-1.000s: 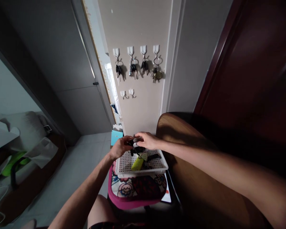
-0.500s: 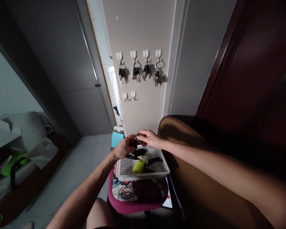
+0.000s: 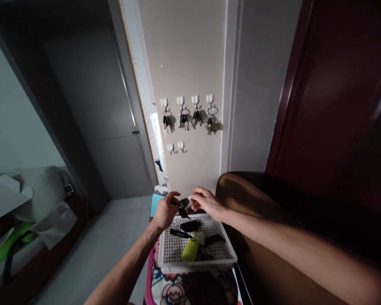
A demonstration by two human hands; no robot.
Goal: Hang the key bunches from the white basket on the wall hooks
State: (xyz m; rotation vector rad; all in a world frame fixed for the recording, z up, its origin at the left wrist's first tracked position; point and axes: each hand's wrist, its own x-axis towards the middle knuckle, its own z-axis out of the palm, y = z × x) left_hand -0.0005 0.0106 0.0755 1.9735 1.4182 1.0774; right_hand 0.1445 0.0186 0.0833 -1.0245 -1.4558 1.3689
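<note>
Above the white basket (image 3: 197,267), my left hand (image 3: 165,212) pinches a small bunch of dark keys (image 3: 184,207), their black heads dangling to the right of the fingertips. Close by on the right, the fingers of my right hand (image 3: 206,204) are drawn together around a small pale bit I cannot make out. In the basket lie a black fob-like piece (image 3: 189,225), a black strap with pale lettering (image 3: 179,234), a yellow-green pouch-like item (image 3: 190,250) with a pale checked bow, and a dark elongated item (image 3: 214,239).
Four key bunches hang from white wall hooks (image 3: 180,101); two lower hooks (image 3: 181,146) hold nothing. The basket rests on a flower-patterned, pink-edged seat (image 3: 174,292). A brown curved chair back (image 3: 235,186) rises on the right, a blue box (image 3: 156,203) behind left.
My view has tilted upward, so wall and basket sit lower in the picture. My hands have parted slightly, and the dark keys now show between them.
</note>
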